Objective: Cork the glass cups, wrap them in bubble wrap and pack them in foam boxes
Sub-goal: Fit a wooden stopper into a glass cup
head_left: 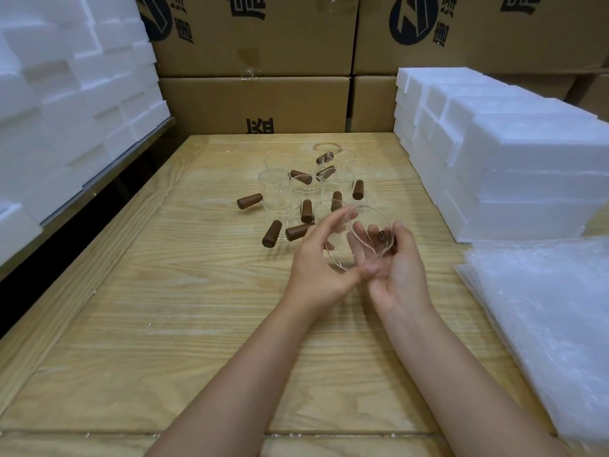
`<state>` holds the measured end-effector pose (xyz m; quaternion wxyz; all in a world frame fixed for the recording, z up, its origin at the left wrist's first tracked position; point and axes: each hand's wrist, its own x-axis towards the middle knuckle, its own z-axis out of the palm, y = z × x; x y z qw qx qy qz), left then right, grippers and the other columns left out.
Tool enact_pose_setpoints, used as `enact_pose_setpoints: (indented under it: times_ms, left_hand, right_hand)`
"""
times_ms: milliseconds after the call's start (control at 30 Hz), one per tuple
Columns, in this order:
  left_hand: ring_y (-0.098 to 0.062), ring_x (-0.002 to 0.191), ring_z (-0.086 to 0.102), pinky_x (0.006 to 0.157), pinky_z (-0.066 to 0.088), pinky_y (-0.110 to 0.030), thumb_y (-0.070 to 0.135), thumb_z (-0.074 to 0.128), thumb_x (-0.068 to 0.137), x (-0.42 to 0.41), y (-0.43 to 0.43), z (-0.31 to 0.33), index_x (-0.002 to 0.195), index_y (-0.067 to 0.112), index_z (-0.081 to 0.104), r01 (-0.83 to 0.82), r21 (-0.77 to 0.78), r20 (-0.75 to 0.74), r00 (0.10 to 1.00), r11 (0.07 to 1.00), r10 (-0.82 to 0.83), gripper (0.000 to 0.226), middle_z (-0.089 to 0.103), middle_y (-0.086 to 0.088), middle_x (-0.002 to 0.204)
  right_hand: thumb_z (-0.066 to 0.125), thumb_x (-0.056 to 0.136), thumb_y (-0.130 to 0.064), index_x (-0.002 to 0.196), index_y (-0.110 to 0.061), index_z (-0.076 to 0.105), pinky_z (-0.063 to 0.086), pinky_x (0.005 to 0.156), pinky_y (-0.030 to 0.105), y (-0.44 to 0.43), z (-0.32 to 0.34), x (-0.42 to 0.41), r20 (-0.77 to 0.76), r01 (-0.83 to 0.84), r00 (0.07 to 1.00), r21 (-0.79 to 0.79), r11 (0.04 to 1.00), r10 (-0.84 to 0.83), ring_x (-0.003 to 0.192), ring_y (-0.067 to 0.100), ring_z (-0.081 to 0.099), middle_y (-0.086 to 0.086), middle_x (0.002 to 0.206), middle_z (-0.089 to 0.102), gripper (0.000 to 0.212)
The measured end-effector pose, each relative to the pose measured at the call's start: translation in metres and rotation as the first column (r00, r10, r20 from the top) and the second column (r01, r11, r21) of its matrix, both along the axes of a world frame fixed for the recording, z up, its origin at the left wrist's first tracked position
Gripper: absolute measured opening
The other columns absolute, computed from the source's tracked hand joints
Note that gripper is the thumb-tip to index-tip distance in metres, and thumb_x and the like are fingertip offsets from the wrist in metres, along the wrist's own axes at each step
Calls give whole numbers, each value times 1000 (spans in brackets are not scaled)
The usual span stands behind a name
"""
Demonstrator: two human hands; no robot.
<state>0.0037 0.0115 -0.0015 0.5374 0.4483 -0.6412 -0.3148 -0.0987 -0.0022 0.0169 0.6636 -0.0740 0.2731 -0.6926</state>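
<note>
Two arms reach in from the near edge over the wooden table (164, 308). Above its middle the left hand (316, 262) and right hand (398, 272) both grip one glass cup (362, 225), with a brown cork (382, 238) by the right fingers. More cups (276, 183) and loose corks (249, 202) lie farther off. On the right are bubble wrap (543, 308) and foam boxes (510, 159)
</note>
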Motion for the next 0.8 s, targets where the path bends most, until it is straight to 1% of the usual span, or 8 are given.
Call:
enact_pose_setpoints:
  times_ms: [100,200,367,433,500,567,733,800]
  left_hand:
    - [-7,123,51,106,40,-30,0,87,61,0,0,1,129,20,53,28,-20,0,1000,999,-28,78,58,2,131]
    - [-5,128,49,109,38,-31,-4,85,62,0,-1,1,124,31,50,53,-58,11,999,997,-53,79,56,6,135]
    - [-5,130,47,108,39,-28,-3,82,66,2,-5,-4,115,40,49,81,-100,-58,995,992,-87,73,47,14,143]
    - [-6,133,45,108,39,-27,-5,80,68,2,-7,-7,114,44,47,81,-111,-64,994,991,-88,75,43,10,147]
    - [-5,134,43,106,37,-21,-10,78,68,3,-9,-9,114,42,46,91,-120,-97,990,989,-103,77,41,5,150]
    - [-4,134,43,104,37,-18,-10,79,68,3,-10,-10,114,41,46,90,-127,-111,988,988,-104,76,40,7,149]
    - [-9,141,33,115,32,-38,-6,79,69,4,-10,-10,118,44,48,83,-148,-53,994,985,-92,77,42,12,149]
    - [-8,144,27,117,29,-37,-6,78,69,4,-9,-9,119,46,49,72,-152,-22,997,986,-76,77,44,13,147]
  right_hand:
    - [47,95,-12,74,-11,47,55,86,37,-1,0,-1,11,20,1000,-1,1000,-20,75,23,70,4,61,57,20]
    - [44,91,-8,72,-11,47,54,87,33,0,2,-2,33,43,999,-26,999,-42,71,22,71,3,57,58,19]
    - [42,87,-4,46,-11,59,57,69,29,4,6,-2,-22,23,999,-127,992,-26,83,25,70,8,66,59,45]
    - [40,87,-3,45,-13,59,55,72,29,6,8,-2,-58,13,998,-186,982,-24,89,26,70,6,62,58,47]
    - [38,86,-1,45,-14,59,53,78,30,7,9,-2,-94,6,995,-237,972,-30,91,26,69,6,60,57,48]
    - [38,85,0,47,-14,59,53,80,30,8,10,-2,-114,-2,993,-265,964,-29,92,27,69,7,62,58,46]
    - [38,89,-1,48,-12,58,55,84,33,6,7,-2,-79,17,996,-213,977,-35,91,29,69,6,61,58,47]
    - [39,90,-3,49,-11,57,57,78,33,5,7,-2,-68,26,997,-172,985,-38,85,28,71,7,62,59,45]
